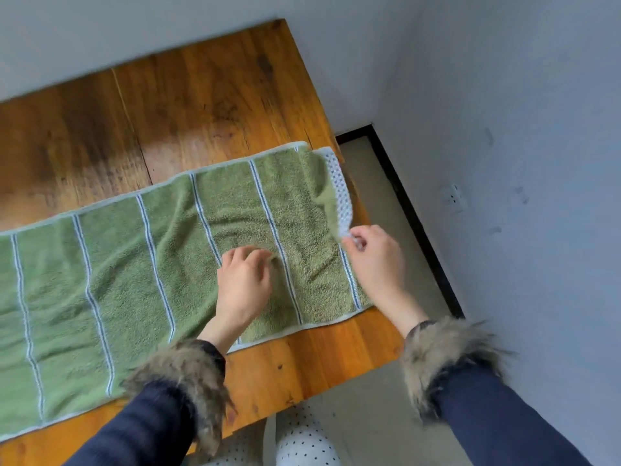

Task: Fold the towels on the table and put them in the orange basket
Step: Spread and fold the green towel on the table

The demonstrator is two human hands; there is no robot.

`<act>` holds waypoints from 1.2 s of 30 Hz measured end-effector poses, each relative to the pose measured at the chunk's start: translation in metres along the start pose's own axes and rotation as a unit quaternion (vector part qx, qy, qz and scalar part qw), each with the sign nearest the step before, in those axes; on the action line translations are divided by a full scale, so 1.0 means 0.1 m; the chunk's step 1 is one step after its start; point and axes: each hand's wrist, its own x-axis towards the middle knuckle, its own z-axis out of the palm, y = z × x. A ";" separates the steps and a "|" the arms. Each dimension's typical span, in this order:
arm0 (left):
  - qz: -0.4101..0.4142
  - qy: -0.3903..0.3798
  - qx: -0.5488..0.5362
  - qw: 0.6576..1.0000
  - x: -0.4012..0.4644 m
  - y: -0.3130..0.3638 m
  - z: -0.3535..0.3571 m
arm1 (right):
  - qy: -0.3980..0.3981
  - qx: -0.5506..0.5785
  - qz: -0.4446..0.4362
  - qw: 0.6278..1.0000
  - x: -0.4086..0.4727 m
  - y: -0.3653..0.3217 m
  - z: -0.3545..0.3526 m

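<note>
Towel (141, 264), green with pale stripes, lies spread on the table (201, 95) under both hands. I see my left hand (243, 284) resting on it, fingers curled into the pile, gripping nothing clearly. My right hand (374, 260) pinches the white patterned end border just beyond its fingertips. No writing is readable anywhere.
</note>
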 end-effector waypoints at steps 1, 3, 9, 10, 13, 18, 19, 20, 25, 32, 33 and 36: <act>-0.034 0.005 -0.052 0.998 0.03 0.03 -0.03 | -0.052 -0.006 -0.040 0.998 -0.06 -0.09 0.05; -0.101 -0.017 -0.165 0.981 0.09 0.09 -0.11 | -0.230 0.003 -0.092 0.969 -0.13 -0.24 0.12; -0.178 -0.097 -0.256 0.945 0.03 0.06 -0.09 | -0.220 0.105 0.005 0.970 0.25 -0.29 0.06; -0.172 -0.106 -0.251 0.947 -0.02 0.08 -0.05 | -0.163 0.099 0.027 0.981 0.36 -0.24 0.07; -0.163 -0.116 -0.231 0.952 -0.12 0.24 0.06 | -0.113 0.066 0.091 0.987 0.61 -0.20 0.12; -0.242 -0.108 -0.215 0.940 0.02 0.41 0.20 | -0.073 0.098 0.170 0.978 0.85 -0.43 0.29; -0.247 -0.113 -0.219 0.937 0.05 0.42 0.21 | -0.067 0.113 0.195 0.972 0.88 -0.49 0.33; -0.246 -0.122 -0.229 0.934 0.07 0.42 0.19 | -0.064 0.135 0.229 0.962 0.92 -0.54 0.36; -0.275 -0.119 -0.423 0.855 -0.08 0.29 -0.06 | -0.060 0.220 0.292 0.929 0.96 -0.69 0.30; -0.272 -0.022 -0.415 0.868 -0.31 -0.01 -0.57 | -0.060 0.251 0.195 0.946 0.61 -1.14 0.07; -0.268 -0.011 -0.409 0.872 -0.34 -0.05 -0.66 | -0.060 0.250 0.178 0.950 0.56 -1.25 0.04; -0.256 0.027 -0.397 0.881 -0.46 -0.22 -0.96 | -0.057 0.236 0.115 0.963 0.40 -1.65 -0.02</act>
